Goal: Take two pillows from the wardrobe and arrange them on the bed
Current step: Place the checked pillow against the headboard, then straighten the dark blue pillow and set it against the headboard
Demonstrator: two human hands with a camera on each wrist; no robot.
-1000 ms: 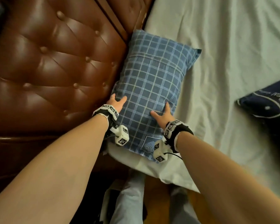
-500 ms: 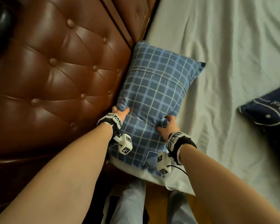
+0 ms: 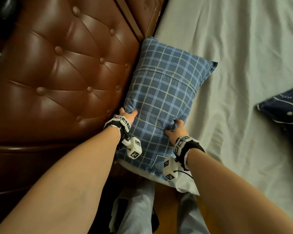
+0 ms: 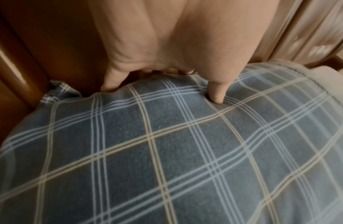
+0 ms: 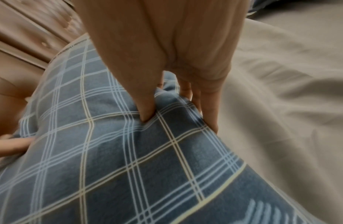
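Observation:
A blue checked pillow [image 3: 164,92] lies on the bed's white sheet [image 3: 243,48], its long left side against the brown headboard [image 3: 61,73]. My left hand [image 3: 128,115] grips the pillow's left edge by the headboard, thumb pressed into the top [image 4: 216,97] and fingers curled over the side. My right hand [image 3: 175,127] pinches a bunched fold of the pillow [image 5: 128,151] near its right edge, thumb on top and fingers down the side [image 5: 207,113]. A second, dark blue pillow [image 3: 284,108] with white print lies at the right edge of the head view.
The tufted leather headboard fills the left of the head view. Wrinkled sheet stretches right and beyond the checked pillow. The mattress corner [image 3: 184,186] sits below my wrists, with my legs [image 3: 137,213] and a wooden floor [image 3: 166,196] under it.
Both hands went from lying flat on the pillow to gripping its two sides, and the cover now bunches under my right fingers. The pillow sits closer to the headboard.

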